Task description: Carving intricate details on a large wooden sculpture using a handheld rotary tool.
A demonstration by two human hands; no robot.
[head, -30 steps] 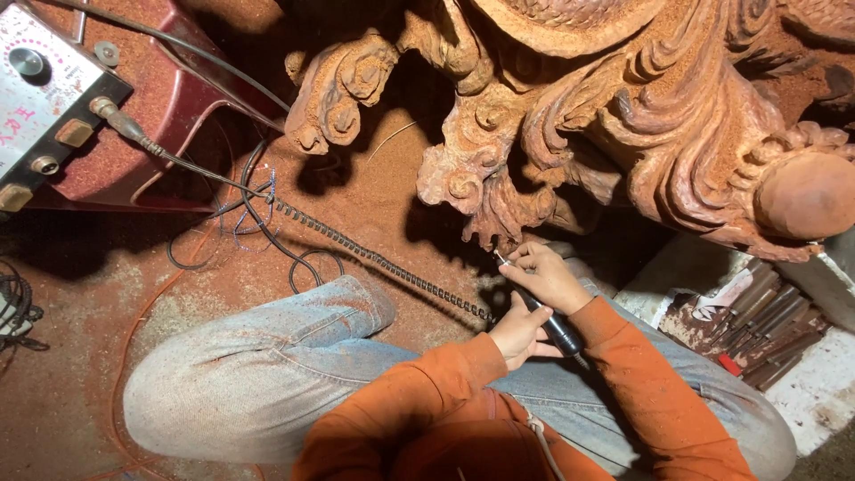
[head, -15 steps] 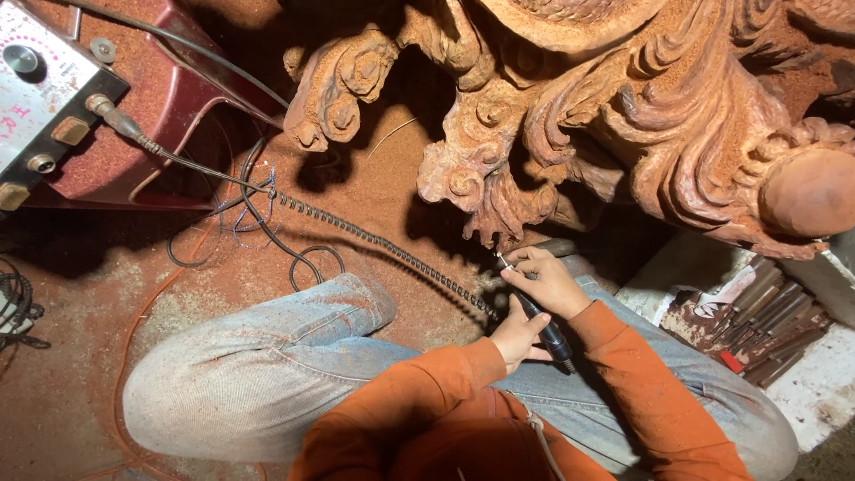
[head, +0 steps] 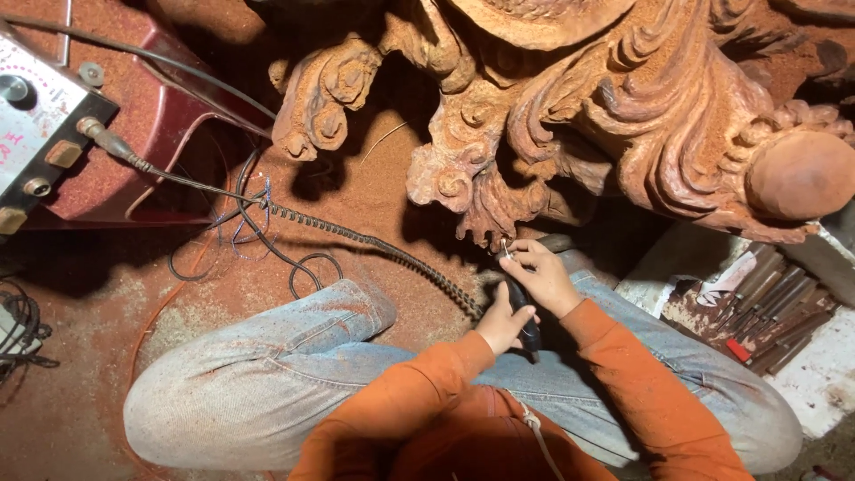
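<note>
Rotary handpiece (head: 521, 307): slim, dark, pen-like; fed by a coiled flexible shaft (head: 374, 245) running toward 10 o'clock. Right hand (head: 543, 276) closed around its front end, bit against the lower scroll of the reddish carved wood (head: 570, 116) at 12 o'clock. Left hand (head: 501, 322) curled on the rear end. Chisels (head: 770, 307) at 3 o'clock.

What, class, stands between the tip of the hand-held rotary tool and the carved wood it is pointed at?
Nothing visible. The right hand holds the rotary tool with its tip right at the lower edge of the carved wood; the left hand steadies the handle behind.
</note>
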